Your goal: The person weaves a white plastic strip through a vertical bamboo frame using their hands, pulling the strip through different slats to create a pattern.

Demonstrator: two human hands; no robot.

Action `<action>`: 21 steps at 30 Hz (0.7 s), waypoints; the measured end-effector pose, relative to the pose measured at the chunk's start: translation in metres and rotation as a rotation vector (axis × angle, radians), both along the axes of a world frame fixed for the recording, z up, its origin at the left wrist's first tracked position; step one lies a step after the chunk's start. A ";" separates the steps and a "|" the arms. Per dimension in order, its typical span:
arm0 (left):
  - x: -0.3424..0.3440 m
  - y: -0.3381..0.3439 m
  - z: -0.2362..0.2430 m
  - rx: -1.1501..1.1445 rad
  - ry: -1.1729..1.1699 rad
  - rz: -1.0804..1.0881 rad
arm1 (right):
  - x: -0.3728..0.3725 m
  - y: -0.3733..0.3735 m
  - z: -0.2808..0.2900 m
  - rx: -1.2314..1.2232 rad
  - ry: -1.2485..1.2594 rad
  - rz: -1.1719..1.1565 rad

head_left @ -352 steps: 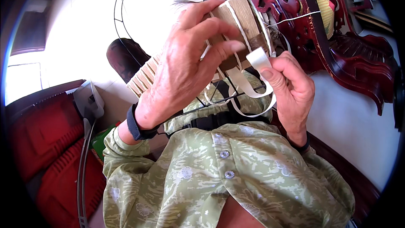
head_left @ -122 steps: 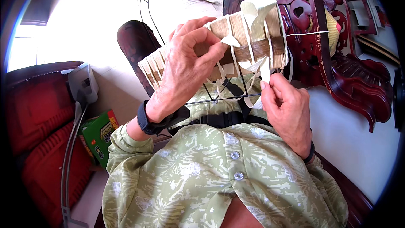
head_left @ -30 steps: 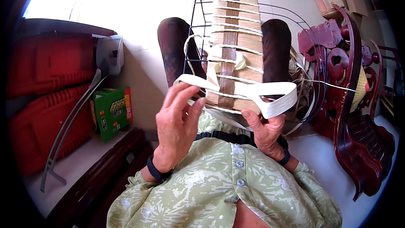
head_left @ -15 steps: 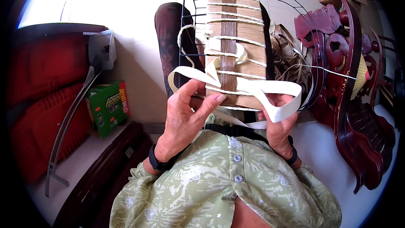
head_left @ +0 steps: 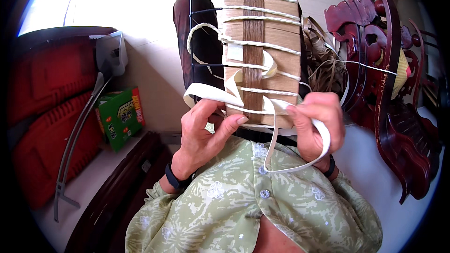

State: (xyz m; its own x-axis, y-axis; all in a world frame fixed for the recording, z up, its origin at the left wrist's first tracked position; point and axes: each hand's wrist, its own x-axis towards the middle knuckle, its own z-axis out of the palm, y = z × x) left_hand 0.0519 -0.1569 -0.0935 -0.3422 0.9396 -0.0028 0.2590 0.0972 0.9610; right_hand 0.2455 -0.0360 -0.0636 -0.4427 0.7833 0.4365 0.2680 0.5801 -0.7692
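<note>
A tan panel (head_left: 276, 33) wound with flat strips lies before me, with a brown band (head_left: 253, 28) running lengthwise and white twisted cords (head_left: 262, 43) crossing it. A cream flat strip (head_left: 213, 93) weaves across its near end, looping out on the left. My left hand (head_left: 199, 133) grips the panel's near left corner, thumb on the edge and fingers curled beneath the strip's loop. At the near right edge, my right hand (head_left: 323, 122) pinches the strip between thumb and forefinger. From there the strip hangs in a loop before my shirt; its part behind the right hand is hidden.
A black wire frame (head_left: 191, 18) borders the panel. Tan strips (head_left: 323, 72) lie heaped to its right, beside a dark red carved wooden piece (head_left: 391, 65). On the left are red cushions (head_left: 51, 84), a green box (head_left: 117, 117) and a curved metal stand (head_left: 77, 154).
My right hand has risen from under the panel's near right edge to pinch the strip there. The strip's right-hand loop now hangs lower, toward me. The left hand stays nearly in place.
</note>
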 end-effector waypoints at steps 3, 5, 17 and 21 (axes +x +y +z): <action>0.005 -0.002 -0.006 0.007 0.081 0.000 | 0.015 0.010 0.001 0.270 -0.046 -0.118; 0.010 0.000 -0.008 0.025 0.106 0.021 | 0.027 0.024 0.002 0.436 -0.062 -0.144; 0.013 0.010 0.006 -0.050 0.161 -0.041 | 0.105 0.084 0.033 -1.010 -0.153 0.432; 0.002 0.003 -0.005 0.009 0.078 -0.022 | 0.088 0.115 -0.017 -0.977 -0.236 0.136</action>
State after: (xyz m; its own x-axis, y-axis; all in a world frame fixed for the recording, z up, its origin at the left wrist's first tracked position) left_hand 0.0540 -0.1539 -0.0985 -0.3201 0.9469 0.0312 0.3348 0.0822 0.9387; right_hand 0.3338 0.0793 -0.0806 -0.5472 0.6869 -0.4784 0.4525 -0.2380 -0.8594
